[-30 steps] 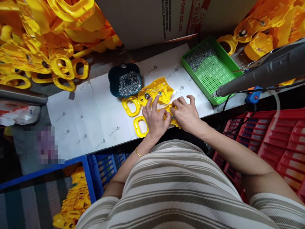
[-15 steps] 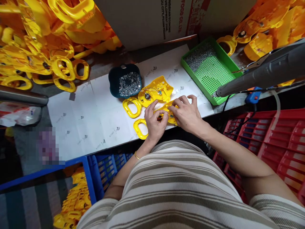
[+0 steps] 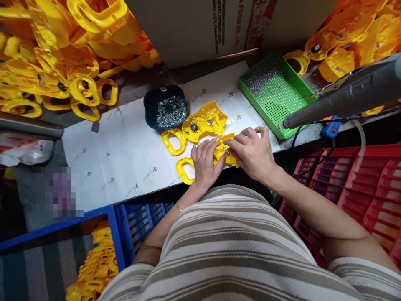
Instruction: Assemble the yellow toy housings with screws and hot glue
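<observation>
Near the table's front edge lies a yellow plastic shell with a ring handle (image 3: 185,170), partly hidden under both hands. My left hand (image 3: 207,164) rests over its middle, fingers bent and pressed together at the shell. At the shell's right part, my right hand (image 3: 254,155) has thumb and index finger pinched on something too small to make out. Thin wires and a small board show between the hands. Just behind lies a second yellow shell (image 3: 205,121), open side up, with a round metal part and wires inside.
A dark bowl of small metal parts (image 3: 150,113) stands behind left, a green tray of screws (image 3: 299,83) behind right. A grey tool (image 3: 341,92) reaches in from the right. Yellow shells (image 3: 62,62) pile at back left. Blue (image 3: 115,238) and red crates (image 3: 354,179) flank me.
My left hand has shifted slightly right along the near shell and its thumb-index ring has flattened. My right hand has moved a little right, its fingertips still at the shell.
</observation>
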The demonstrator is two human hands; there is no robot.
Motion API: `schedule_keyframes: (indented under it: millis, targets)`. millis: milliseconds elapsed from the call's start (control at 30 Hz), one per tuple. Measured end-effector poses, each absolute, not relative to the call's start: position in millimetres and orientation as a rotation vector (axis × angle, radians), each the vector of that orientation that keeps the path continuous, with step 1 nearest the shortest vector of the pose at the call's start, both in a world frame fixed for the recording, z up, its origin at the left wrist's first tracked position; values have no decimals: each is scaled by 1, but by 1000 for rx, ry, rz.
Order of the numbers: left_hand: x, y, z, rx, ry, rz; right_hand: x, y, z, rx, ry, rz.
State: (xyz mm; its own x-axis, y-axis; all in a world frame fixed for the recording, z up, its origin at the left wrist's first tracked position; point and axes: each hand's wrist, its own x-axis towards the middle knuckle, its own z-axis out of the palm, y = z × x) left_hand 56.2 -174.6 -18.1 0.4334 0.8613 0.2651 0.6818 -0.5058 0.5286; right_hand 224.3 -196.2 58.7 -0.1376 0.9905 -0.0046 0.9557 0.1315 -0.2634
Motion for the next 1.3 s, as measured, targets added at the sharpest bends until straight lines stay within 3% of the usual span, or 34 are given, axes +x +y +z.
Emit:
schedule_keyframes:
  millis: [200,467,867,1300]
  targets:
    - [59,-173,-9,2455,1263,674,262,-214,48,-1913,-1812,712]
    - [93,-174,1,2420,1092,649,269,-224,28,-1733,-1393,990]
    - [96,-172,2,2349,1143,662,275,-225,25,-1837,-1611,755]
    - [95,-166,2,2352,1103,712,272,-222,27,-1766,-1582,861]
